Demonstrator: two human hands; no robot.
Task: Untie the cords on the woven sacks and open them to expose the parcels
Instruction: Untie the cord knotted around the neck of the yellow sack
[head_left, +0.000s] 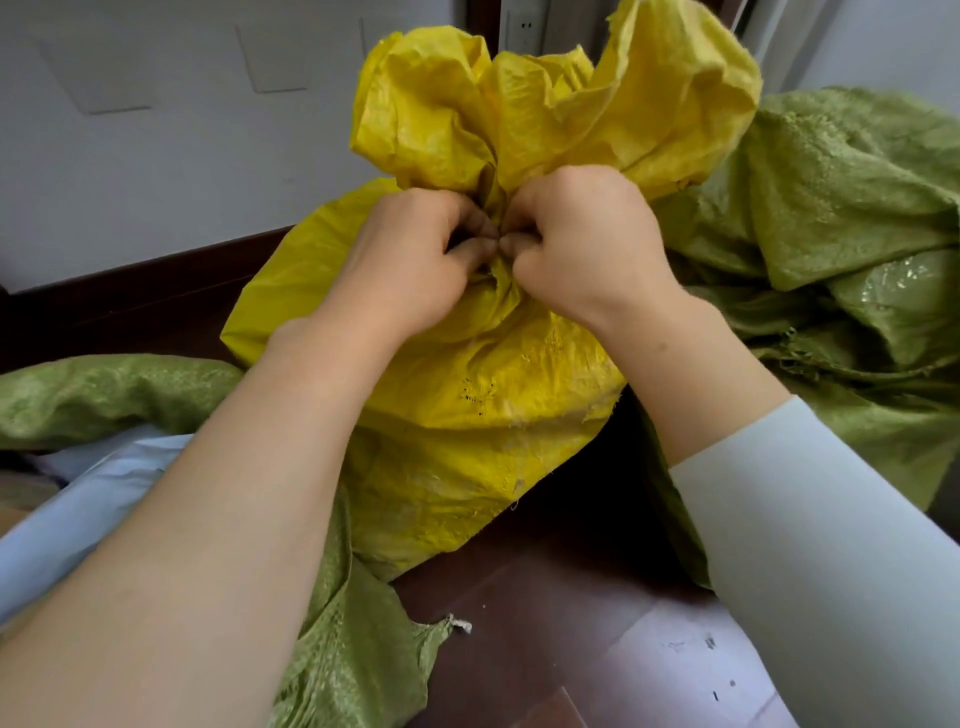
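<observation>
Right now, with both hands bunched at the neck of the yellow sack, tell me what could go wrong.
1. The left grip and right grip pinch the gathered neck of the yellow sack, and the cord is hidden under the fingers: pulling blind could tighten the knot.
2. The sack's weave shows small holes and frayed threads on its side: hard tugging may tear it.
3. A loose green sack lies on the floor nearby: a possible slip.

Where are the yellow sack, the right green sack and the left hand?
yellow sack (483, 395), head view, bulging front.
right green sack (841, 208), head view, crumpled top.
left hand (410, 260), head view, back of hand.
</observation>
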